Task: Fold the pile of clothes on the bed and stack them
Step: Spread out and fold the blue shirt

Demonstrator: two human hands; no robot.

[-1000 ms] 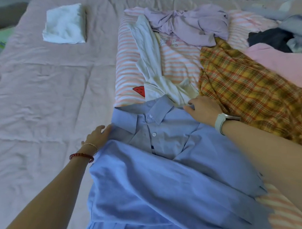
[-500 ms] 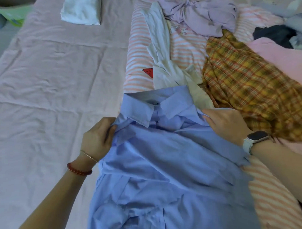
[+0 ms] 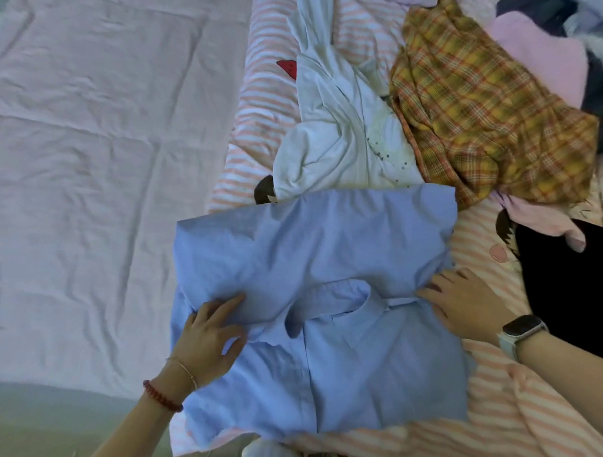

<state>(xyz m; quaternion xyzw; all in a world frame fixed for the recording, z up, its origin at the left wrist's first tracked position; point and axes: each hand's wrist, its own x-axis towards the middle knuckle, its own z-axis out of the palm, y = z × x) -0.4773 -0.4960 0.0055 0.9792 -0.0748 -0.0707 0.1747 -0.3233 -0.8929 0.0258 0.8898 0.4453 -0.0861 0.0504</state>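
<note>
A light blue collared shirt [image 3: 316, 296] lies on the bed in front of me, folded over on itself, with the collar [image 3: 343, 302] tucked at the middle under the upper layer. My left hand [image 3: 208, 337] rests on the shirt's left side, fingers spread along the folded layer's edge. At the shirt's right edge my right hand [image 3: 467, 304], with a watch on its wrist, presses down with flat fingers. The unfolded pile lies beyond: a white garment [image 3: 338, 134], a yellow plaid shirt [image 3: 477, 112] and a pink garment [image 3: 540, 52].
A pink and white striped cloth [image 3: 265, 103] lies under the pile and the shirt. A black garment [image 3: 568, 280] lies at my right. The pink bedsheet [image 3: 86, 167] spreads to the left. The bed's near edge and the floor [image 3: 44, 435] show at the lower left.
The shirt's collar end has been folded toward me over its lower half. Both hands have come nearer with it and now lie flat on the fold. My view has tilted down.
</note>
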